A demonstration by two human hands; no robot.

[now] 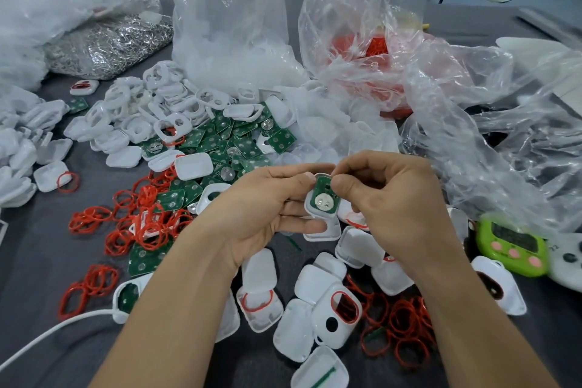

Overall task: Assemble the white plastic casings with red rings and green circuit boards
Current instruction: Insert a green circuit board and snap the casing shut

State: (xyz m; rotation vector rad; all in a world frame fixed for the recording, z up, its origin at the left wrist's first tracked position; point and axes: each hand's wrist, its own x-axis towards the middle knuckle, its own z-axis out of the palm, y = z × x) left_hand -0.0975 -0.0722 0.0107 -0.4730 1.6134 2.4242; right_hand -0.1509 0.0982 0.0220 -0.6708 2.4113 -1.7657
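My left hand (264,208) holds a white plastic casing (310,209) from its left side, thumb along its upper edge. A green circuit board (322,198) with a round silver contact lies in that casing. My right hand (393,198) pinches the board's upper right corner between thumb and forefinger. Loose red rings (126,224) lie in heaps on the grey table. A pile of green boards (226,142) sits behind my hands, and white casings (315,287) lie scattered in front, some with red rings fitted.
Clear plastic bags (233,25) stand at the back, one holding red rings (362,51), one holding silver metal parts (104,47). A green timer (510,246) sits at the right, a white cable (50,334) at the lower left. More casings pile at the far left (19,148).
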